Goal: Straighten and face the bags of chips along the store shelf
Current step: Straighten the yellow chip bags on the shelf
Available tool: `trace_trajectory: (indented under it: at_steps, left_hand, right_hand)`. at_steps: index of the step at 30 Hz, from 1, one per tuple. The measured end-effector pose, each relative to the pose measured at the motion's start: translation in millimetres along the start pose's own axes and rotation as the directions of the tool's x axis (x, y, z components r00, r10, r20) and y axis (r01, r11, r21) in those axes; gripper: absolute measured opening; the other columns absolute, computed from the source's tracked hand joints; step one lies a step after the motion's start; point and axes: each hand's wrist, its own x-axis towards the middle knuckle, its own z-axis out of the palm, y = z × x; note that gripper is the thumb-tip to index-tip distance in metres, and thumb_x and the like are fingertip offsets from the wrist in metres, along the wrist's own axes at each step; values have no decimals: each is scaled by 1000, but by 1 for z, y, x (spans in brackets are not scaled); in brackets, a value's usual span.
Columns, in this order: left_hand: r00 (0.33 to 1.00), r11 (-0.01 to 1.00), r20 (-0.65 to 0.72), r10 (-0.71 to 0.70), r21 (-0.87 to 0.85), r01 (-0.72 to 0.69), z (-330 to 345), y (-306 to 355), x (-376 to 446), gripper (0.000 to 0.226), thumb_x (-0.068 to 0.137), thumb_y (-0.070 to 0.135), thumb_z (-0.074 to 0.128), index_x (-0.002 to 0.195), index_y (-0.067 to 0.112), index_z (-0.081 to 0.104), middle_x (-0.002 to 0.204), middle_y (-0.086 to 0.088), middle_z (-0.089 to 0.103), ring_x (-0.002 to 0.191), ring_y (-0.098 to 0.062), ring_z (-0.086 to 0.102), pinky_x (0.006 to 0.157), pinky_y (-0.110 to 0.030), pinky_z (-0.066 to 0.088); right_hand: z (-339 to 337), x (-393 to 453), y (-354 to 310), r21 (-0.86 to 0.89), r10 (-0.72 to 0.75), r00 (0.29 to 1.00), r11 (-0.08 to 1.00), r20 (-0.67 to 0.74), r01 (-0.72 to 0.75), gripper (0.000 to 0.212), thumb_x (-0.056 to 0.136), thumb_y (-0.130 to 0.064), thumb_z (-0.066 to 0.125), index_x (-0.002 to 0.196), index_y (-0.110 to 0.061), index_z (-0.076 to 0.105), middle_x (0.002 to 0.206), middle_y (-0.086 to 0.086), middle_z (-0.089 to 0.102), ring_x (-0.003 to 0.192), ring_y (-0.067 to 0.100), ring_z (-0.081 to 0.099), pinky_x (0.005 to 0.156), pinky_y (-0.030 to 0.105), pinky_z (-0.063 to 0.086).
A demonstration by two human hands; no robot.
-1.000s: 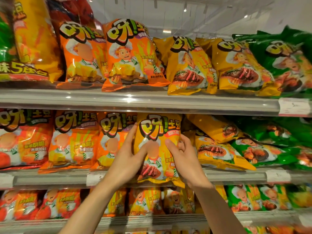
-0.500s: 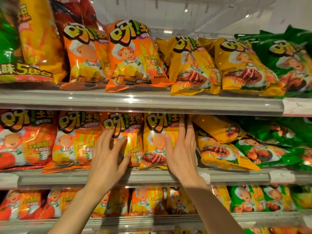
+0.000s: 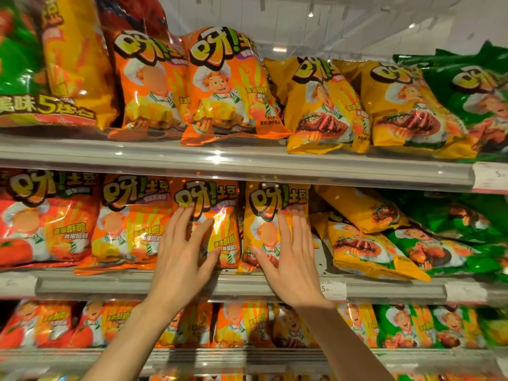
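Note:
On the middle shelf (image 3: 247, 287) a yellow chip bag (image 3: 264, 213) stands upright and faces front. My right hand (image 3: 288, 257) presses flat against its front with straight fingers. My left hand (image 3: 181, 257) lies with spread fingers on the orange chip bag (image 3: 220, 215) just to its left. To the right, yellow bags (image 3: 360, 243) and green bags (image 3: 445, 243) lie tilted and slumped on top of one another. Orange and red bags (image 3: 44, 221) stand upright on the left.
The top shelf (image 3: 236, 160) carries orange, yellow and green bags, leaning. The bottom shelf (image 3: 247, 356) holds a row of smaller bags. Price tags (image 3: 489, 178) sit on the shelf rails at the right.
The yellow bag went from between my hands back onto the shelf, upright. My left hand moved onto the orange bag beside it, and my right hand now lies flat on the yellow bag.

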Motion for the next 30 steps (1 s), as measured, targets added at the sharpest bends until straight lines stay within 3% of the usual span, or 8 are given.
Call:
trace_trajectory:
  at_steps: [6,10,13,15,17,23,27,30]
  left_hand:
    - [999,998,-50,0,-62,-3,-3,0,-2,51,91,39,65,137,19,57,159,-9,34,151,-28,20,118,-55,26]
    - [993,992,-112,30,-120,-44,-12,14,-7,44,91,35,60,129,14,63,144,-4,51,140,-26,39,114,-47,34]
    - [998,961,-53,-38,-274,22,-16,33,-18,35,96,34,59,126,18,63,125,7,60,120,-11,53,101,-30,43]
    - [990,894,47,-135,-425,142,-14,47,-28,29,98,36,60,125,27,61,114,17,63,108,-2,59,91,-26,48]
    - [962,793,148,-230,-544,273,-10,61,-39,26,96,34,63,121,33,62,104,19,68,100,-2,64,86,-26,52]
    - [869,548,297,-396,-683,483,14,109,-66,20,95,20,65,110,32,65,91,4,73,88,-9,68,84,-26,52]
    - [836,485,349,-423,-693,534,33,143,-66,19,95,20,65,110,32,67,95,4,74,94,-8,69,91,-36,53]
    - [841,470,326,-431,-714,518,42,175,-56,19,95,20,65,111,31,66,95,9,74,93,-4,68,87,-25,53]
  right_hand:
    - [-14,-6,0,176,44,999,983,-3,-43,78,95,-67,36,158,-37,2,166,-10,-16,149,2,-23,125,37,0]
    - [-31,-30,-5,373,119,988,925,-100,-74,55,98,-48,54,148,-31,41,162,-11,22,149,4,17,117,27,21]
    - [-38,-54,1,483,185,963,873,-195,-70,28,95,-28,65,122,-21,64,119,-11,63,114,6,60,97,23,48]
    - [-46,-71,8,570,279,960,790,-3,-227,18,95,-27,64,113,-27,65,82,-16,68,79,5,66,69,17,50]
    - [-50,-89,24,537,265,960,798,95,-274,13,96,-31,61,108,-32,65,74,-8,68,65,9,62,57,18,45]
    - [-65,-127,87,542,422,886,707,191,-453,10,94,-29,63,102,-34,68,82,-12,74,79,3,68,79,32,55]
    - [-88,-134,133,546,492,843,654,218,-523,11,94,-25,63,101,-30,71,85,-13,76,82,5,71,86,38,56]
    - [-107,-132,167,532,510,834,656,210,-535,11,93,-27,64,99,-32,71,85,-14,75,81,6,71,84,40,57]
